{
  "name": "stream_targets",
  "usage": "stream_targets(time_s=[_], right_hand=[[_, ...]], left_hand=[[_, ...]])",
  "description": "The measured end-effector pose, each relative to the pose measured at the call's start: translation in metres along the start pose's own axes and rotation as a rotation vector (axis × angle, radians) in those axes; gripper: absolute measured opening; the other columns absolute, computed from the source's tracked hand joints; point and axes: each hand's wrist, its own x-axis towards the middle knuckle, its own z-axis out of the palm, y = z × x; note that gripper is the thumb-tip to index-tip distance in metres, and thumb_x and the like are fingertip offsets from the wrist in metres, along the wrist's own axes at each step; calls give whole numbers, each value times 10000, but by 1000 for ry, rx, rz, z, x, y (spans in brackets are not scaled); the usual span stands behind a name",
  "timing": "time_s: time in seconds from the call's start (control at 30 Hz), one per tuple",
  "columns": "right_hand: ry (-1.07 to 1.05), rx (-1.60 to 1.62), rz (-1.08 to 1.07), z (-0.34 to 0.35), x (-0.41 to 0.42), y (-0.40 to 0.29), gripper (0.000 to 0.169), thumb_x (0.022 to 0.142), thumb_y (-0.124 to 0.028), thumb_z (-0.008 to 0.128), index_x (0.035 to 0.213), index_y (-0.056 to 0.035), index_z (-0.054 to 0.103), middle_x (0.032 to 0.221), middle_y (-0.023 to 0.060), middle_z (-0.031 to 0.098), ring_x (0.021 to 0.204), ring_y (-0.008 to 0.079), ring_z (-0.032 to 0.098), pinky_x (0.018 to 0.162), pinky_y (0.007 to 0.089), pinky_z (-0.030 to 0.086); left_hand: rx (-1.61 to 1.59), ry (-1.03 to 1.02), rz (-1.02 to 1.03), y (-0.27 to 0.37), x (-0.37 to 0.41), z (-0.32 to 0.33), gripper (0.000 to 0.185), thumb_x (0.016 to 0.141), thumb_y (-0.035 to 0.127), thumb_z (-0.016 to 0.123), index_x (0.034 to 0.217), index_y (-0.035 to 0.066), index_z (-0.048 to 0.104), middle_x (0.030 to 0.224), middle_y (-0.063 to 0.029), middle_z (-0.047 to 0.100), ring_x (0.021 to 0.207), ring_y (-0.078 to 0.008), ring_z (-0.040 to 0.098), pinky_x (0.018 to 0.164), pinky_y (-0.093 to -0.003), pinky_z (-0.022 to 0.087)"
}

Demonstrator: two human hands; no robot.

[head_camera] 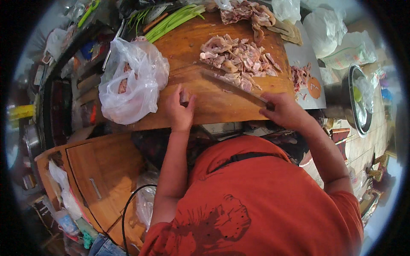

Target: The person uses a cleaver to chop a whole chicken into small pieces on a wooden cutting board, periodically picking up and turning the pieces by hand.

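Note:
My right hand (283, 110) grips the handle of a kitchen knife (238, 88). Its long blade, slightly blurred, points up and left over the wooden board (221, 110), along the near edge of a pile of cut raw meat (243, 59). My left hand (181, 110) is over the board's near left part, thumb and fingers apart; no held thing can be made out. Just left of that hand sits a translucent plastic bag (131, 92) with raw meat inside, partly hidden by the plastic.
Green stalks (176, 22) lie at the far left of the board. A larger piece of raw meat (240, 12) rests at the back. Meat scraps (300, 76) lie on a grey surface to the right, near a metal basin (349, 99). A wooden cabinet (102, 179) stands lower left.

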Motion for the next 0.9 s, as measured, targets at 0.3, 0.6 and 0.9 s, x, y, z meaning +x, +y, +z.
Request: stream_targets(time_s=[0.3,0.6,0.9], right_hand=[[-6,-29,-38,7,9,22,216,793,-133,674,952,-19,582,668,152,557,606,272,549,596,373,444],[57,-50,-34,9,6,32,256,789,-144,679,990,-23,577,687,169,569,630,307,567,604,392,447],[20,-84,43,6,7,24,281,780,-198,659,1002,-43,586,811,213,629,801,408,608,700,477,473]], left_hand=[[-1451,-216,-824,31,7,-17,423,975,347,466,1205,-3,525,1126,-161,614,965,-252,621,801,-406,526],[-1554,-425,-610,45,7,-9,437,962,311,482,1301,35,459,1260,-183,552,1110,-263,569,917,-378,482],[-579,-234,-124,47,8,4,490,822,75,666,1269,47,467,1193,-163,582,1090,-275,573,910,-375,463]])
